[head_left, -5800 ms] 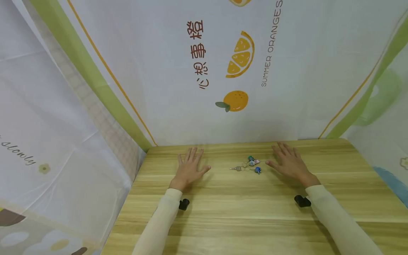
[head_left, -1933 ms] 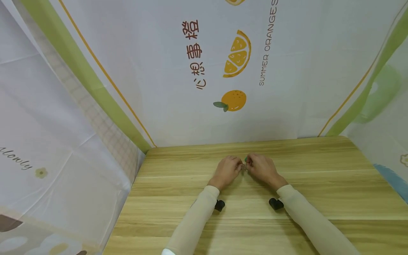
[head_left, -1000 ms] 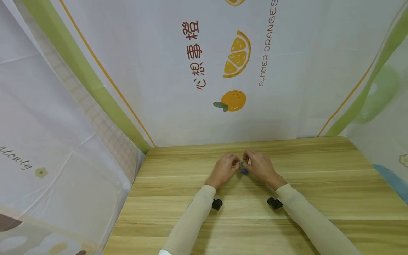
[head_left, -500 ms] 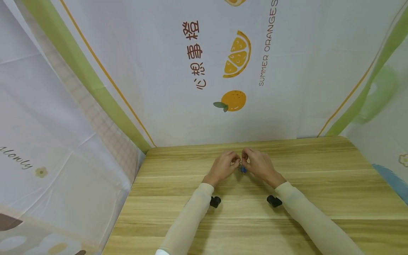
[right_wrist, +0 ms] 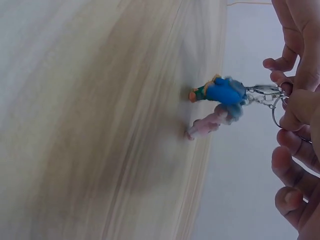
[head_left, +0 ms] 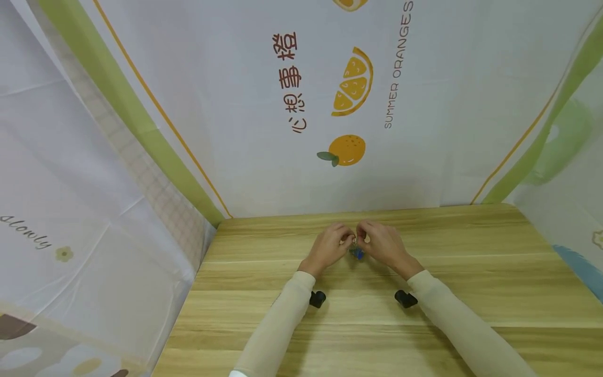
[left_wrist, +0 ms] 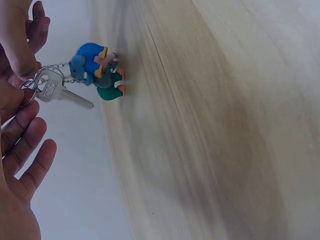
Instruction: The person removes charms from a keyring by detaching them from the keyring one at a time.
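In the head view my left hand [head_left: 328, 246] and right hand [head_left: 385, 245] meet fingertip to fingertip above the wooden table. Both pinch a metal key ring [right_wrist: 273, 114] between thumb and fingers. A silver key [left_wrist: 51, 89] hangs on the ring by the left fingertips. Below, on short chains, dangle small figurine charms: a blue one [left_wrist: 90, 59], a green one with orange feet [left_wrist: 109, 93] and a pink one [right_wrist: 206, 125]. Their lower ends are close to the table; whether they touch it I cannot tell. Fingers partly hide the ring.
The wood-grain table [head_left: 358, 324] spreads under both forearms. Behind it hangs a white cloth [head_left: 245, 131] printed with oranges, and more cloth is at both sides. A black wrist device [head_left: 317, 299] sits under the left sleeve, another black device [head_left: 405, 299] under the right.
Earlier the keys and charms lay on the table between two spread hands. Since then both hands have come together and lifted the ring. In the last half second the hands barely moved.
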Available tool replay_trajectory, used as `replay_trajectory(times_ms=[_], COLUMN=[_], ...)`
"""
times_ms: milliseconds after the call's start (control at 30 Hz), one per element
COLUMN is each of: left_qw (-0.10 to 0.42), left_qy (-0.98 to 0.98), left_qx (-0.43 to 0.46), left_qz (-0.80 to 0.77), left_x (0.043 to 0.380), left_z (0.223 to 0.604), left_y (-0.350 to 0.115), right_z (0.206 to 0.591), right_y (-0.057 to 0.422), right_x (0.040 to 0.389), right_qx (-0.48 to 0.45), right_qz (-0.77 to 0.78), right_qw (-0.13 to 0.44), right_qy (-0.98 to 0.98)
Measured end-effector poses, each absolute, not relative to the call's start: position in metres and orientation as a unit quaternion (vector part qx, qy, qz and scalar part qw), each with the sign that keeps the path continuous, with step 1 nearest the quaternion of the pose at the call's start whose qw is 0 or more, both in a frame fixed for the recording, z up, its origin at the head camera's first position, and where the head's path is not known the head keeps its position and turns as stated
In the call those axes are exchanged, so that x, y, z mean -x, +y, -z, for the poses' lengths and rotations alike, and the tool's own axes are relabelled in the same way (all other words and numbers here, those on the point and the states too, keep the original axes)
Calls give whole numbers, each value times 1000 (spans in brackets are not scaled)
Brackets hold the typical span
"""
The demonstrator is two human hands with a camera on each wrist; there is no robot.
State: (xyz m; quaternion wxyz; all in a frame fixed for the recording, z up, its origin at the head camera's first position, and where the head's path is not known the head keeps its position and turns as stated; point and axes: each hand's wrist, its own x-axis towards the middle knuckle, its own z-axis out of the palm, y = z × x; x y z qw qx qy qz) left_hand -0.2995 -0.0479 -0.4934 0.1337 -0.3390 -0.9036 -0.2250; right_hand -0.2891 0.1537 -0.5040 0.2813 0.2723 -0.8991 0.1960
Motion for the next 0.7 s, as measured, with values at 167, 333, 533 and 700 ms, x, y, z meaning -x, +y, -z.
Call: replay_trajectory(times_ms=[167,333,533,700], left_qw=[133,126,127,121], left_qy=[-905,-901,-895,-897], left_qx=[335,343,354,354], left_qz=[226,234,238,237], left_x=[299,299,299,299], left_z=[493,493,492,493], left_y=[-49,-50,-52,-54], right_z=[506,505,503,503], right_y=[152,151,151,152], right_x=[287,285,286,286], right_qx=[-276,-269,-263,-273], right_qz=[-200,-213,-229,-232], right_qw=[275,245,228,221], right_qy=[-899,-907,-909,-907])
